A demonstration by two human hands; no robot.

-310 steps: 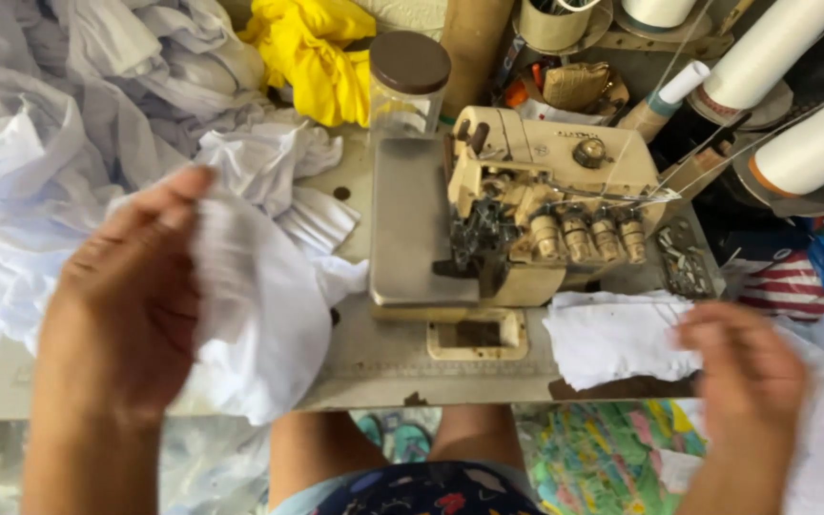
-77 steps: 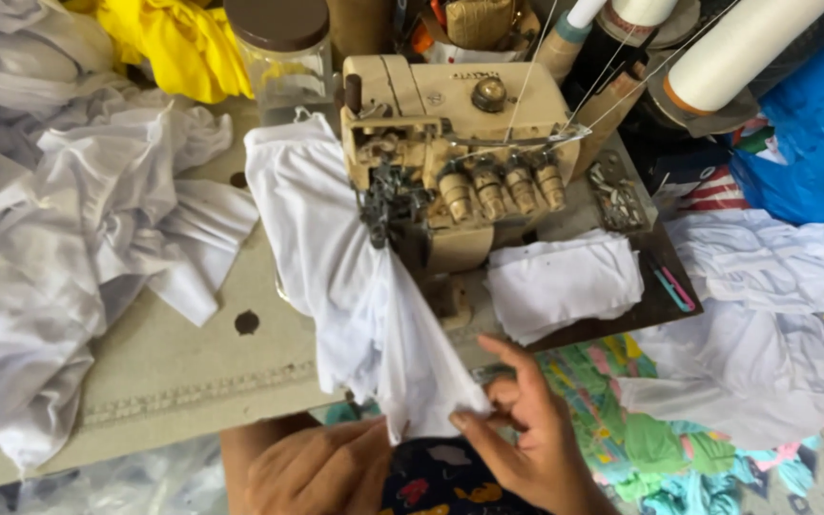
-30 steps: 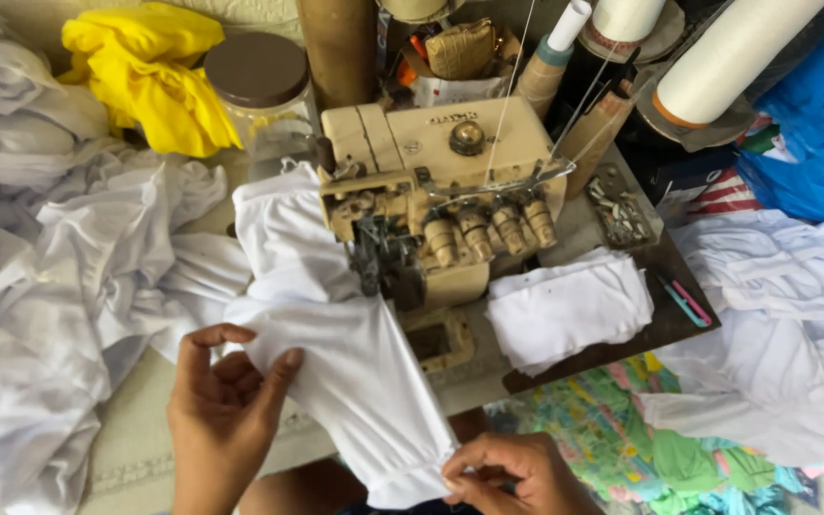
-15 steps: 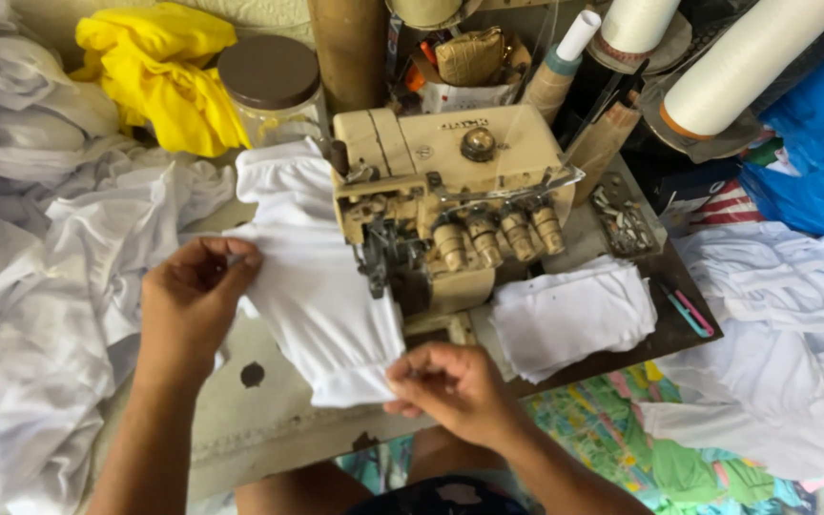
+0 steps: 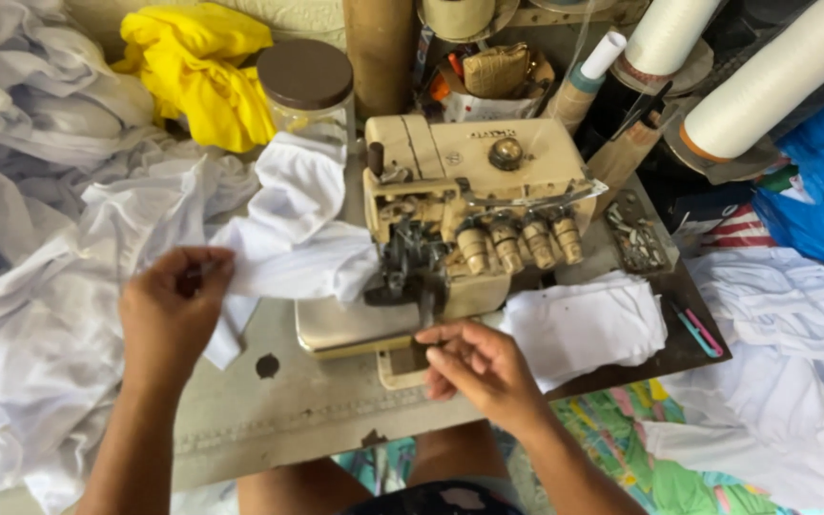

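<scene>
A white garment piece point(image 5: 288, 257) is held at the needle area of the cream overlock sewing machine point(image 5: 469, 219), which stands toward the far middle of the worktop point(image 5: 269, 420). The left hand point(image 5: 175, 310) is closed on the piece's left end, the cloth pinched between thumb and fingers and drawn away from the machine. The right hand point(image 5: 479, 367) rests at the front of the machine base, fingers curled as if pinching something small, perhaps a thread tail; what it grips cannot be told.

The risks are judged as follows. The right hand's fingers lie close beneath the needles and knife, so a nip could be caused if the machine were started before they are drawn back. If the cloth is pulled too hard by the left hand, the seam could be stretched or a thread snapped. The loose pile of white fabric point(image 5: 40, 315) crowds the left edge of the worktop, and a stray fold could be caught in the feed. The folded white stack point(image 5: 588, 324) at the right edge sits near the rim and could be swept off
</scene>
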